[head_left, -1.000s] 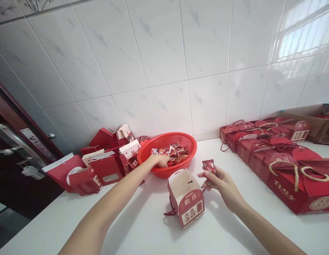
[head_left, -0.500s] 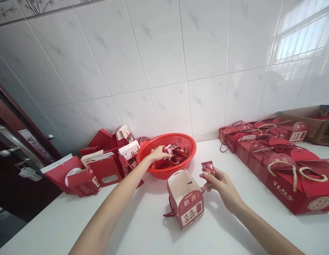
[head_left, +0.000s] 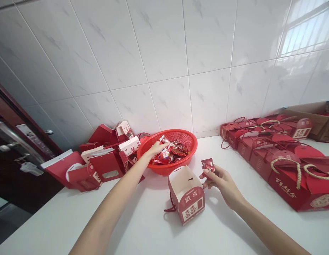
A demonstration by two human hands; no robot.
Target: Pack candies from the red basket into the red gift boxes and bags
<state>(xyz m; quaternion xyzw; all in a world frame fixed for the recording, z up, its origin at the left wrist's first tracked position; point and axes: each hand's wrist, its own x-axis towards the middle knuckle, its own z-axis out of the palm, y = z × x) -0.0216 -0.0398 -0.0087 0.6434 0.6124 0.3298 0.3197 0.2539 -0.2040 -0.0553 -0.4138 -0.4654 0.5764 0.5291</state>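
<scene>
My left hand [head_left: 157,148] reaches into the red plastic basket [head_left: 193,148], its fingers closed on a red-and-white candy packet [head_left: 164,153]. More wrapped candies [head_left: 179,153] lie in the basket around it. To the right, my right hand [head_left: 220,180] pinches a small dark red wrapped candy [head_left: 207,165] above the table. Between my hands and nearer to me stands an open red gift box [head_left: 186,198] with a white inside and a dark red cord at its side. My right fingertips are close to the box's right edge.
Several open red boxes and bags [head_left: 106,164] lean together at the left. Rows of closed red gift boxes [head_left: 281,180] with cord handles fill the right side, a cardboard carton [head_left: 310,118] behind them. A tiled wall [head_left: 169,102] backs the white table [head_left: 143,226].
In the basket, my left hand has shifted slightly, and a larger red-and-white packet now shows at its fingers. My right hand still holds its candy by the box. The view has tilted a little.
</scene>
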